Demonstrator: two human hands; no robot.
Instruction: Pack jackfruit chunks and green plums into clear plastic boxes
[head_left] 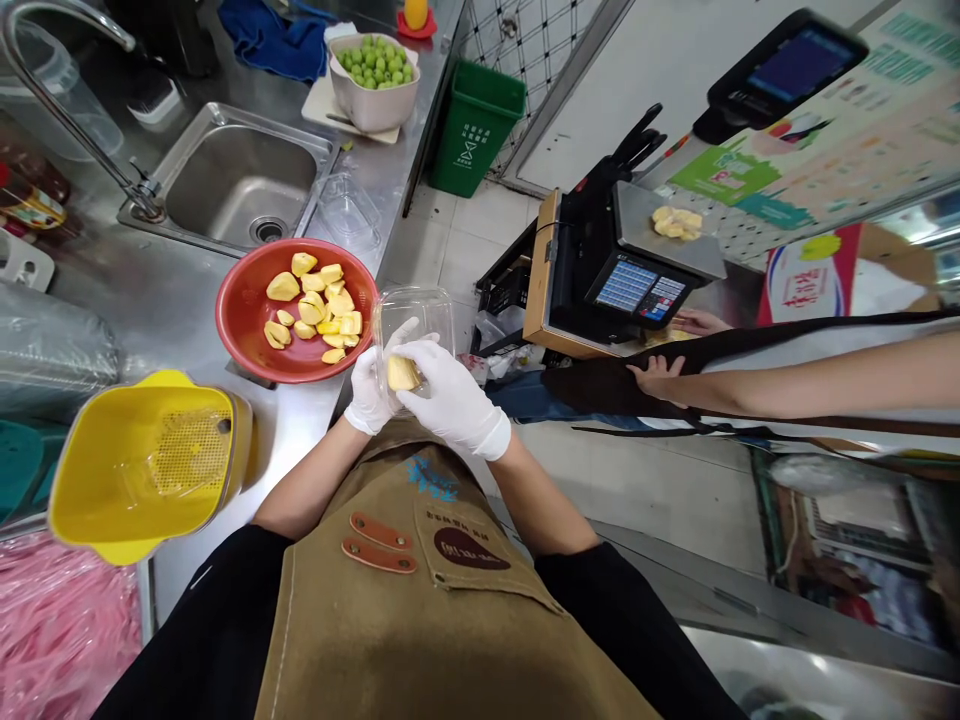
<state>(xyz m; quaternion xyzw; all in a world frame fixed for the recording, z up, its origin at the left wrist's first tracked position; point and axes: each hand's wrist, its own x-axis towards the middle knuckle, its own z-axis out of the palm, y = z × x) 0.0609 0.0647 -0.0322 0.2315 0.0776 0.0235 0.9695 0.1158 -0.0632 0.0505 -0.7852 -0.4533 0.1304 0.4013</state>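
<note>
My gloved left hand (370,392) is closed around a clear plastic box (429,306), held in front of my apron just off the counter's edge. In my gloved right hand (459,402) is a pale yellow piece of jackfruit (403,374), pinched by the fingers over the box. Beside my left hand, on the counter, sits a red bowl (231,325) with several yellow jackfruit pieces (311,307) inside. The fingertips of my left hand are partly hidden behind the box and my right hand.
A yellow colander basket (82,480) stands at left. Behind the bowl are a sink (247,170), a clear lid-like tray (346,212) and a tub of green fruit (375,105). At right, a co-worker's hand (660,380) is near a scale (637,230). A green bin (480,125) stands on the floor.
</note>
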